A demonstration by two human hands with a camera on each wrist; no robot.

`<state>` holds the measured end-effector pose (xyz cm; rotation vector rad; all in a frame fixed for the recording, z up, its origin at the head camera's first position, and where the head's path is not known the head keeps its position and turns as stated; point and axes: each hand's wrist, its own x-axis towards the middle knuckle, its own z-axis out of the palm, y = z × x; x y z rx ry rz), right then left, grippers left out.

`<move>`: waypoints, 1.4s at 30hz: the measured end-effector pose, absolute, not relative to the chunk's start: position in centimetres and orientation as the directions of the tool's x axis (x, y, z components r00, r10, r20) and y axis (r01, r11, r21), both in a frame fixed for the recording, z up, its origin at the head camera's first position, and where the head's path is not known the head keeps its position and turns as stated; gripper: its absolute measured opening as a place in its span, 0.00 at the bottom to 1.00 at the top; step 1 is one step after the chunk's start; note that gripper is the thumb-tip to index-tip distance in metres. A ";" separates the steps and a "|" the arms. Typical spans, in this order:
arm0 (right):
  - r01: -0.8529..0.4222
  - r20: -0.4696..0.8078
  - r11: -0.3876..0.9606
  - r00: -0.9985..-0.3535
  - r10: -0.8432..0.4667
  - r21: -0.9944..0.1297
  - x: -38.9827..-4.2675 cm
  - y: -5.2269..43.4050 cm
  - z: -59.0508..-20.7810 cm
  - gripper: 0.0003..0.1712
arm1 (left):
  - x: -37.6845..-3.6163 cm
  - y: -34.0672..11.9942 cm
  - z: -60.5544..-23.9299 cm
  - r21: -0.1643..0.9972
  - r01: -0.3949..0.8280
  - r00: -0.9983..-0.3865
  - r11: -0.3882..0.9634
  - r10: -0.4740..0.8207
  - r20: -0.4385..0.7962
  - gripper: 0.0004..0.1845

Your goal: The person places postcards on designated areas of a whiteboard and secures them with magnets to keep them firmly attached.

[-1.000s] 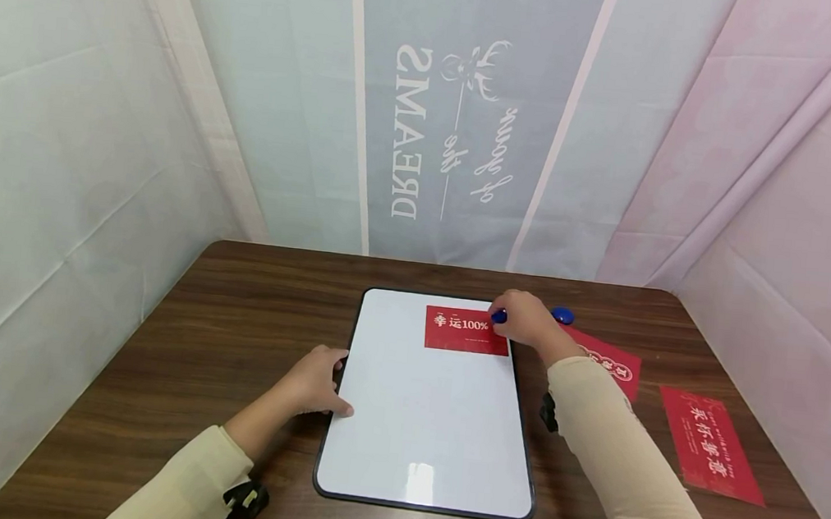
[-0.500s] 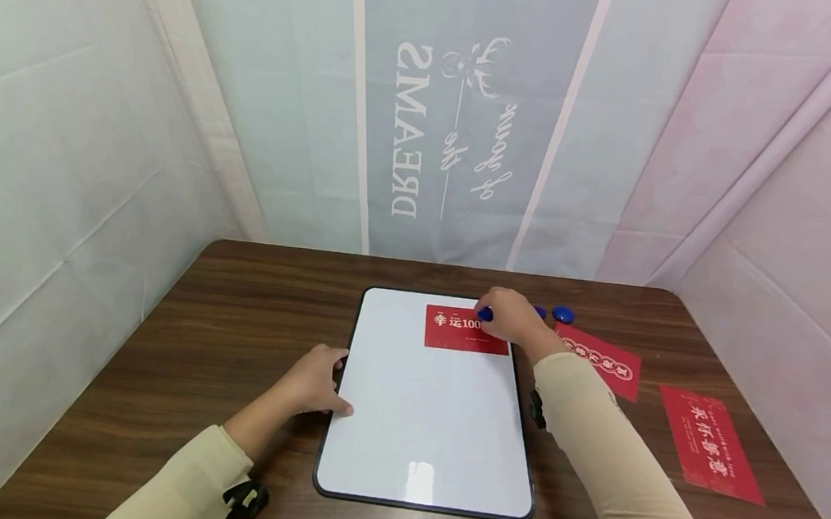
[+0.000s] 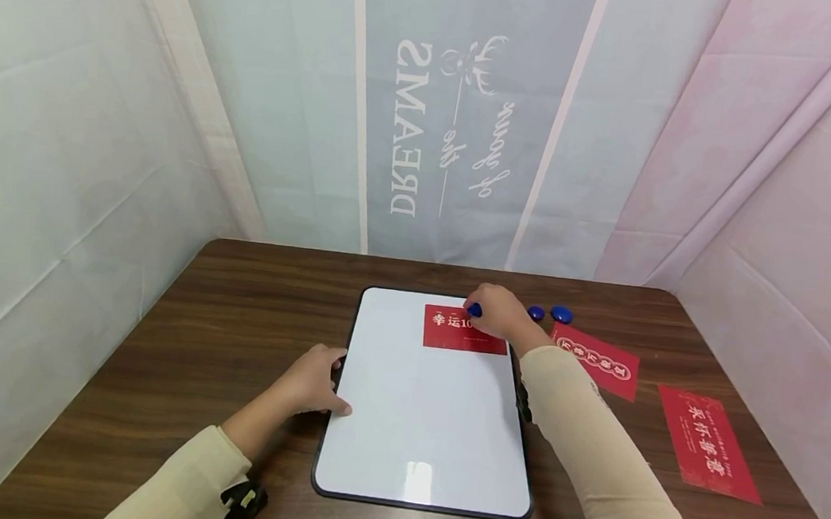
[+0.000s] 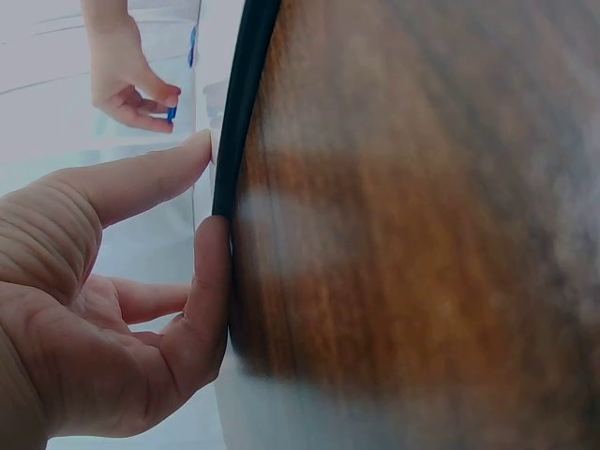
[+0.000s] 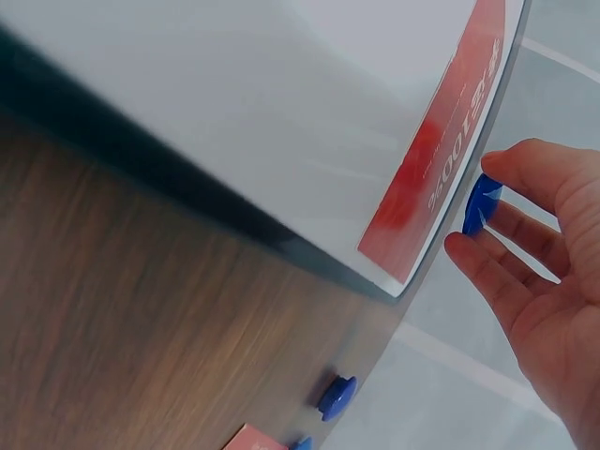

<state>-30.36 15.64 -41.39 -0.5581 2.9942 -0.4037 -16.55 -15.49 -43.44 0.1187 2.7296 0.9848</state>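
Right wrist: right hand [image 5: 555,281] pinches a blue disc [image 5: 482,203].

Dark wood-grain table [image 3: 263,304], pale blue backdrop [image 3: 303,101] behind, creased whitish fabric wall [image 3: 54,154] at left.

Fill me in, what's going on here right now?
A person's left hand grips the left edge of a whiteboard. Their right hand pinches a blue disc, held off the board near the red card lying at its far right corner. Two more blue discs and two other red cards lie on the table to the right of the board.
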 end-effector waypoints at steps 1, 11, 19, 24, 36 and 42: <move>-0.345 -0.023 0.900 -0.931 -0.364 -0.268 -30.5 15.5 -41.4 0.17 | -16.5 -15.5 -43.4 0.637 -0.004 -0.969 0.771 0.155 -0.194 0.50; -0.331 -0.027 0.900 -0.935 -0.353 -0.283 -31.3 14.5 -41.5 0.19 | -16.7 -15.6 -43.5 0.648 -0.013 -0.966 0.761 0.157 -0.203 0.51; -0.285 -0.065 0.913 -0.946 -0.317 -0.293 -32.0 14.0 -41.3 0.21 | -17.0 -15.7 -43.1 0.638 -0.016 -0.963 0.770 0.159 -0.216 0.51; -0.281 -0.077 0.917 -0.946 -0.314 -0.285 -32.4 13.9 -41.2 0.21 | -17.1 -15.7 -42.8 0.638 -0.013 -0.962 0.770 0.163 -0.217 0.50; -0.285 -0.110 0.919 -0.940 -0.324 -0.271 -32.7 13.9 -41.6 0.21 | -17.5 -15.5 -42.8 0.642 -0.028 -0.962 0.766 0.155 -0.226 0.50; -0.291 -0.088 0.917 -0.942 -0.325 -0.272 -33.1 14.1 -42.2 0.21 | -17.5 -15.4 -42.9 0.648 -0.026 -0.962 0.761 0.157 -0.223 0.51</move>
